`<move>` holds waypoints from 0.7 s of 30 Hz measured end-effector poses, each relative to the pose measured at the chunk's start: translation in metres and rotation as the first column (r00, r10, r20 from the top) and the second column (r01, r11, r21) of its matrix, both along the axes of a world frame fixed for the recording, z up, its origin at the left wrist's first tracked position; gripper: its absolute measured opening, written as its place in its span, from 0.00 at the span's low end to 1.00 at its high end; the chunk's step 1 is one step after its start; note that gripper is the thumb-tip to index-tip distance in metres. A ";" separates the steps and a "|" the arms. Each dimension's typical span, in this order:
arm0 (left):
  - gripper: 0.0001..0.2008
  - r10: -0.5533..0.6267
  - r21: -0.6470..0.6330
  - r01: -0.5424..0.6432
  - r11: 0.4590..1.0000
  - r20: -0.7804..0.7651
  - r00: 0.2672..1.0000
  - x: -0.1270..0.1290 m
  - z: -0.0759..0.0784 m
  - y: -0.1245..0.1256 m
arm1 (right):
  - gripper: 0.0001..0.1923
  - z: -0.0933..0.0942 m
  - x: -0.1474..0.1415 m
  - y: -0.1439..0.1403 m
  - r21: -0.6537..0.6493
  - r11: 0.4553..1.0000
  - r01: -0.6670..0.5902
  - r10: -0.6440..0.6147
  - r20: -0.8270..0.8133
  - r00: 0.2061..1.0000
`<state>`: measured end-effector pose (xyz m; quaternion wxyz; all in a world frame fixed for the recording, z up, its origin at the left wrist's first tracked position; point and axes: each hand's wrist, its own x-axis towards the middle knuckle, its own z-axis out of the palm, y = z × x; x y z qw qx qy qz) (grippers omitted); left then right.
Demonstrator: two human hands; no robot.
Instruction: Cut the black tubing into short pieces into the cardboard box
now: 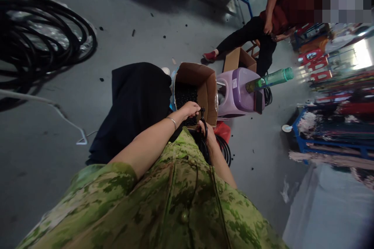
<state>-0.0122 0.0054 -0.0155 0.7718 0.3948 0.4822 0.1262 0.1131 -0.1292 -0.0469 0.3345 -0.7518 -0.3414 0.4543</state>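
My left hand [189, 109] reaches over the open cardboard box [209, 85], which is filled with small black pieces [184, 95]. Its fingers are curled down close to the pieces; whether they pinch one is hidden. Just to its right, my right hand [207, 131] is closed around a black cable [223, 148]. The cable's end [202, 113] sticks up between the two hands, and its loops hang below my right wrist. A thin bracelet sits on my left wrist. My camouflage shirt fills the lower part of the view.
A large coil of black cable [43, 35] lies on the floor at the left, near a white cord [73, 124]. Behind the box stand a purple plastic stool [236, 93] bearing a green bottle [270, 79], and a second box [239, 59]. Another person [263, 31] sits beyond. Blue racks [330, 144] line the right.
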 end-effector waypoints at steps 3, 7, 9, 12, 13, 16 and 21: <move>0.09 0.011 -0.005 -0.011 1.000 -0.001 1.000 0.000 0.001 0.000 | 0.26 -0.001 0.001 0.000 0.006 1.000 -0.008 0.008 -0.003 1.000; 0.09 0.016 -0.005 -0.016 1.000 -0.006 1.000 0.000 0.003 0.000 | 0.25 -0.002 0.001 0.000 0.008 1.000 0.000 0.000 -0.011 1.000; 0.09 0.008 -0.002 -0.008 1.000 -0.010 1.000 0.000 0.004 0.000 | 0.26 -0.002 0.001 0.000 0.007 1.000 0.007 -0.006 -0.012 1.000; 0.09 -0.017 0.003 0.017 1.000 -0.026 1.000 0.000 0.005 0.000 | 0.26 -0.004 0.001 0.001 0.006 1.000 0.008 -0.008 -0.023 1.000; 0.09 -0.024 0.004 0.025 1.000 -0.030 0.999 0.000 0.005 0.000 | 0.26 -0.004 0.000 0.001 0.005 1.000 0.010 -0.010 -0.030 1.000; 0.09 -0.031 0.005 0.031 1.000 -0.033 0.999 -0.001 0.006 0.000 | 0.27 -0.005 0.000 0.001 0.003 1.000 0.009 -0.009 -0.038 0.999; 0.09 -0.053 0.004 0.053 0.999 -0.040 0.998 -0.001 0.006 0.000 | 0.27 -0.004 0.000 0.000 0.005 1.000 0.010 -0.010 -0.031 0.999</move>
